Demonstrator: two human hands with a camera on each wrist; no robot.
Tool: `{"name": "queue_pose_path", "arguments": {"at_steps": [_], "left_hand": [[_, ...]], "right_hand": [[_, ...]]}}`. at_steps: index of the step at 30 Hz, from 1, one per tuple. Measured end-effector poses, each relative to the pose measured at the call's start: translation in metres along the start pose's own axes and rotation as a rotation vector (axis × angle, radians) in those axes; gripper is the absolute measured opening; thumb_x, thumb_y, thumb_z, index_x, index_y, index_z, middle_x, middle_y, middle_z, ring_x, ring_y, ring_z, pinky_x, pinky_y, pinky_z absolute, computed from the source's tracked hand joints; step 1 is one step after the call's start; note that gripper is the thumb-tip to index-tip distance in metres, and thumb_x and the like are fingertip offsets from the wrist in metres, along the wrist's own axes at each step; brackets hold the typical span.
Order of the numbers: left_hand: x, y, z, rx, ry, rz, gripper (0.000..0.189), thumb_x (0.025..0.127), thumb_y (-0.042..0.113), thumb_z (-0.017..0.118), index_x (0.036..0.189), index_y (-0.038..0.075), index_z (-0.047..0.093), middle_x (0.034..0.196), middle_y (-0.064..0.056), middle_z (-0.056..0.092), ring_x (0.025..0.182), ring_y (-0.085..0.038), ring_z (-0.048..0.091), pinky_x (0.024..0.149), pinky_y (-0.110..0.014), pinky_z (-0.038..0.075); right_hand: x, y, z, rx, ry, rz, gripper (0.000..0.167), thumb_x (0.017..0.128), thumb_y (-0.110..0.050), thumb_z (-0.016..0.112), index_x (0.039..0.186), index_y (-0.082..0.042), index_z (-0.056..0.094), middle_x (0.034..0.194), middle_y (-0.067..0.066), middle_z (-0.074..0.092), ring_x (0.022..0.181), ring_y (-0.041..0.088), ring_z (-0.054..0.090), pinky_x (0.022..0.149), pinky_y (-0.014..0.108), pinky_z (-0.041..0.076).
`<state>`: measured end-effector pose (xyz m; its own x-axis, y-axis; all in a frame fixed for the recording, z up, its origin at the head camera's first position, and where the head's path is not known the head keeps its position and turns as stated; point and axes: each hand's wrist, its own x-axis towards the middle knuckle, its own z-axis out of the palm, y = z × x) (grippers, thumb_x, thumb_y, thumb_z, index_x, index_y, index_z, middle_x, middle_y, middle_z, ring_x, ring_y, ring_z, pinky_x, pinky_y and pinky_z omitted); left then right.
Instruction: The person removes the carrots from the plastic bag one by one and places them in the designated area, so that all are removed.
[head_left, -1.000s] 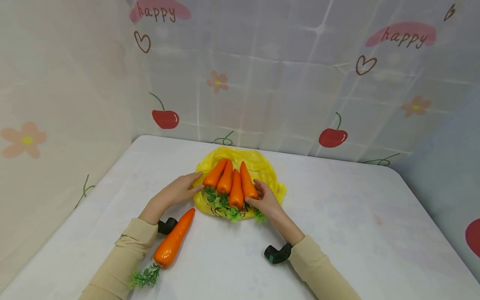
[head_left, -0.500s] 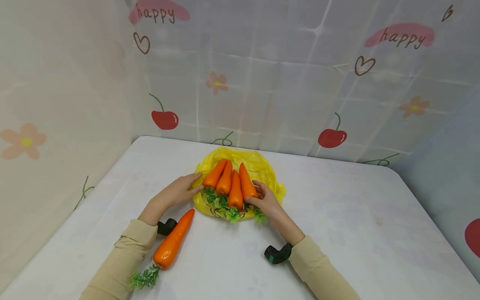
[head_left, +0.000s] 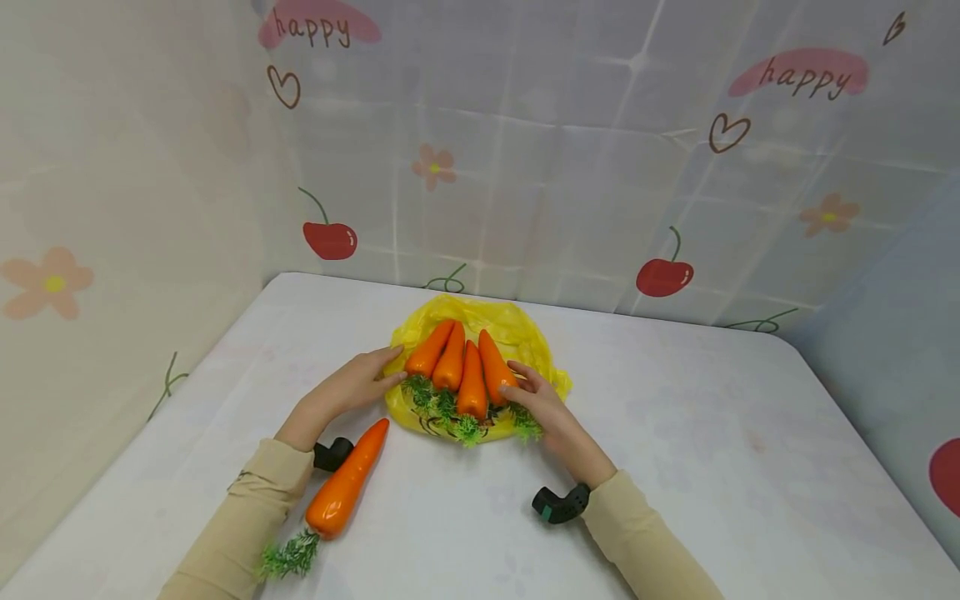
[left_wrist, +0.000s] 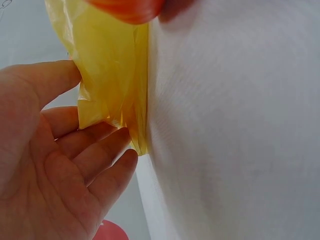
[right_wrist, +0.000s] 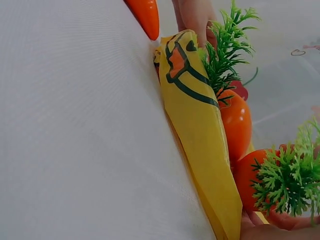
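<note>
Several glossy orange carrots with green leafy tops lie side by side on a crinkled yellow plastic bag (head_left: 536,342). My right hand (head_left: 546,408) holds the rightmost carrot (head_left: 493,362) near its leafy end, thumb on the near side and fingers at its right. At the bag's left edge, my left hand (head_left: 358,382) is spread, thumb and fingers apart. Seen from the left wrist, its fingertips touch the thin yellow plastic (left_wrist: 107,65). The right wrist view shows the bag's printed side (right_wrist: 200,135), with leafy carrot tops above it; part of the right hand is cut off at the bottom.
A larger carrot (head_left: 348,483) with a green top lies alone on the white table (head_left: 450,517), beside the left forearm. Black wrist cameras sit at the left cuff (head_left: 333,454) and the right cuff (head_left: 561,504). Printed curtains (head_left: 510,192) stand behind the table.
My right hand has shifted slightly right and toward the near edge. The rightmost carrot has turned a little, its leafy end swinging right. The left hand stays in place.
</note>
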<state>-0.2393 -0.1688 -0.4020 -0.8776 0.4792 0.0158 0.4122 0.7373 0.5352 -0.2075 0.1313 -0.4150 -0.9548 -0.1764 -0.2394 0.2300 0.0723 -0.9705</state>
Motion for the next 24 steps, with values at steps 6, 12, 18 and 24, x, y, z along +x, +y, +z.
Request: {"name": "queue_pose_path", "arguments": {"at_steps": [6,12,18,24], "left_hand": [[0.000,-0.001,0.000,-0.011,0.002,-0.002,0.057,0.098,0.025,0.051,0.141,-0.008,0.034,0.141,-0.025,0.036,0.130,-0.039,0.032,0.105,-0.049,0.026],[-0.001,-0.002,0.000,-0.022,0.006,0.006,0.057,0.098,0.027,0.051,0.141,-0.007,0.034,0.141,-0.025,0.036,0.130,-0.038,0.032,0.105,-0.049,0.026],[-0.001,-0.003,0.000,-0.031,0.010,0.009,0.058,0.098,0.028,0.051,0.141,-0.007,0.034,0.141,-0.024,0.036,0.130,-0.038,0.032,0.104,-0.050,0.027],[-0.001,-0.002,-0.001,-0.031,0.011,0.010,0.057,0.098,0.026,0.052,0.141,-0.007,0.035,0.141,-0.024,0.037,0.129,-0.038,0.032,0.104,-0.050,0.027]], "right_hand": [[0.000,-0.002,0.000,0.047,0.033,0.064,0.058,0.089,-0.018,0.063,0.142,-0.014,0.040,0.139,0.018,0.039,0.126,0.032,0.035,0.106,0.051,0.019],[0.000,-0.002,-0.001,0.085,0.044,0.088,0.058,0.089,-0.021,0.064,0.142,-0.014,0.039,0.141,0.016,0.036,0.127,0.031,0.032,0.107,0.052,0.013],[-0.011,-0.002,-0.008,0.111,0.027,0.140,0.068,0.084,-0.039,0.068,0.142,-0.027,0.037,0.150,0.005,0.017,0.135,0.027,0.011,0.105,0.061,0.004],[-0.014,-0.005,-0.014,0.184,0.024,0.166,0.071,0.080,-0.051,0.068,0.142,-0.035,0.037,0.152,0.000,0.011,0.136,0.026,0.008,0.100,0.068,0.002]]}}
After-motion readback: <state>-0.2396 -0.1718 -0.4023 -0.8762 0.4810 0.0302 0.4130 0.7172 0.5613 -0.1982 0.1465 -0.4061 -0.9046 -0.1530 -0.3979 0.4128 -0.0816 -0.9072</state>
